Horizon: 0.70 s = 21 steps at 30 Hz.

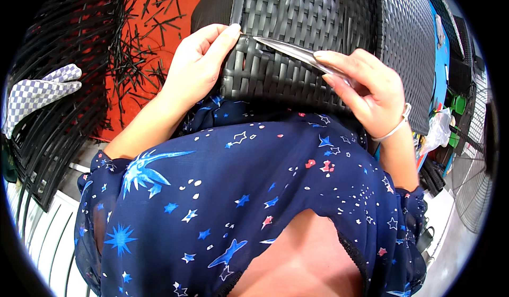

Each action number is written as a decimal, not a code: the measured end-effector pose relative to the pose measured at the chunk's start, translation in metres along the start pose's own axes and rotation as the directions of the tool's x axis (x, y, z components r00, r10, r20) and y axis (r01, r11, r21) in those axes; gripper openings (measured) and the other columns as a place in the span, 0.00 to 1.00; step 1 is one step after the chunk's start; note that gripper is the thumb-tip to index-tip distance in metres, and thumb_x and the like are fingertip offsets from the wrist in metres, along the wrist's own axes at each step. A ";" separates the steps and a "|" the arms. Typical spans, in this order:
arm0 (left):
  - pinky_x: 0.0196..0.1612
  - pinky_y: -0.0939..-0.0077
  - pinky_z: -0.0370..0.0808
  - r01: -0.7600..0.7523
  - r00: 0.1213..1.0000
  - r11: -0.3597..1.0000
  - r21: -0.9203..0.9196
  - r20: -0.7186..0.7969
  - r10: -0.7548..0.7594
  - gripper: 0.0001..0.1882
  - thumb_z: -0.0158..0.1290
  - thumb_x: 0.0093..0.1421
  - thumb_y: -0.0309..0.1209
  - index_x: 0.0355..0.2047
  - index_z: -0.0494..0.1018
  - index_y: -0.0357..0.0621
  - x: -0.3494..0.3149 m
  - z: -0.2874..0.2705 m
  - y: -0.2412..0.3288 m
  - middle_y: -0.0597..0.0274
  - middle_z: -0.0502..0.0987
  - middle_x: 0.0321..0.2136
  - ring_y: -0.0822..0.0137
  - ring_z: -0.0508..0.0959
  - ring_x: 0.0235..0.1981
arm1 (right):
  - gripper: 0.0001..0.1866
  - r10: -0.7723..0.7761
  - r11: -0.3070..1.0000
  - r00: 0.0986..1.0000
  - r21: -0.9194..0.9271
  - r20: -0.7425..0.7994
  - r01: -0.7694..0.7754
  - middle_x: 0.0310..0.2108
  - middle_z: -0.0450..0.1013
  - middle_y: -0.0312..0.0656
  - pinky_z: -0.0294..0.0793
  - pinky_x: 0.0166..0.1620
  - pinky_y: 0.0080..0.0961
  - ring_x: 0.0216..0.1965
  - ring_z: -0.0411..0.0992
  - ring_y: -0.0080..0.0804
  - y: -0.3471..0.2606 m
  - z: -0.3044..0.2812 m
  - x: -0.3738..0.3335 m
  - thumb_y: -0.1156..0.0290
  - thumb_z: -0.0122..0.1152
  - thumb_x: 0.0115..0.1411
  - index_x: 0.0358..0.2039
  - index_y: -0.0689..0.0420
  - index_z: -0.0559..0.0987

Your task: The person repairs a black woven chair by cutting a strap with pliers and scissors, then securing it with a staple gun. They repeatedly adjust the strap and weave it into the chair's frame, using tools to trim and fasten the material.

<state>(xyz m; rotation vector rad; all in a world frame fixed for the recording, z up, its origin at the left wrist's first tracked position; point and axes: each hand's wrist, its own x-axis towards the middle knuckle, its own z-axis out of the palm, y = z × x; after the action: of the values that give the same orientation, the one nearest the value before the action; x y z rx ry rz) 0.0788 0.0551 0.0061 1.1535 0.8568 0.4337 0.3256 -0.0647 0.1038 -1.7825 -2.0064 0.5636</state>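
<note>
A black woven plastic-wicker piece [281, 77] rests in front of me, with a rounded front edge and flat glossy strands. My left hand [204, 55] is closed at its left corner, thumb and fingertips pinching the edge. What lies right between those fingertips is too small to make out. In my right hand [368, 85] is a long, silver, pointed metal tool [289, 49], gripped by thumb and fingers. Its tip points left and touches or lies just above the weave, a short way from my left fingertips. The tool's rear end is hidden in my palm.
Black strand offcuts [140, 58] litter a red surface [124, 106] at the left. Beyond it stand bundled black strands [63, 85] with a checkered glove [42, 93] on them. A fan's wire guard [469, 180] and a clear plastic bag [437, 130] are at the right.
</note>
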 end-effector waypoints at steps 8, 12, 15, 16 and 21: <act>0.30 0.83 0.65 -0.036 0.999 0.999 -0.025 0.010 0.036 0.20 0.51 0.72 0.42 0.30 0.77 0.38 0.011 0.002 -0.009 0.77 0.72 0.22 0.84 0.65 0.25 | 0.17 -0.090 0.981 0.986 -0.158 0.143 0.113 0.23 0.69 0.40 0.67 0.25 0.27 0.20 0.68 0.32 -0.010 -0.019 0.022 0.73 0.67 0.56 0.47 0.52 0.84; 0.29 0.83 0.65 -0.030 1.000 0.998 -0.058 0.008 0.030 0.19 0.51 0.71 0.41 0.30 0.77 0.38 0.011 0.004 -0.013 0.77 0.71 0.22 0.84 0.65 0.25 | 0.16 -0.111 0.966 0.982 -0.214 0.151 0.142 0.23 0.68 0.40 0.68 0.25 0.29 0.20 0.69 0.35 -0.016 -0.024 0.027 0.73 0.67 0.56 0.47 0.50 0.84; 0.29 0.84 0.64 -0.014 1.000 0.997 -0.079 0.003 0.015 0.18 0.51 0.71 0.41 0.31 0.77 0.39 0.011 0.004 -0.013 0.77 0.71 0.22 0.84 0.65 0.25 | 0.15 -0.103 0.950 0.981 -0.276 0.166 0.146 0.23 0.66 0.40 0.68 0.24 0.31 0.20 0.69 0.37 -0.023 -0.029 0.027 0.72 0.66 0.57 0.46 0.50 0.84; 0.29 0.84 0.64 -0.027 1.000 0.997 -0.068 0.010 0.027 0.18 0.51 0.71 0.41 0.32 0.77 0.39 0.011 0.005 -0.013 0.77 0.71 0.22 0.84 0.65 0.25 | 0.15 -0.106 0.944 0.980 -0.292 0.171 0.153 0.23 0.66 0.40 0.68 0.24 0.32 0.20 0.69 0.38 -0.025 -0.030 0.028 0.72 0.66 0.57 0.46 0.50 0.84; 0.29 0.84 0.65 -0.014 1.000 0.998 -0.053 -0.007 0.014 0.18 0.52 0.71 0.41 0.31 0.76 0.39 0.010 0.007 -0.011 0.77 0.72 0.22 0.85 0.65 0.25 | 0.15 -0.111 0.920 0.978 -0.354 0.176 0.168 0.23 0.64 0.40 0.67 0.23 0.33 0.18 0.68 0.38 -0.033 -0.032 0.030 0.72 0.66 0.58 0.46 0.49 0.84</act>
<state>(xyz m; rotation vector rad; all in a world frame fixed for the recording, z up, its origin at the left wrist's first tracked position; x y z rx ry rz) 0.0891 0.0533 -0.0064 1.1101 0.8389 0.4695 0.3120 -0.0376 0.1491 -1.8224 -2.4561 0.2983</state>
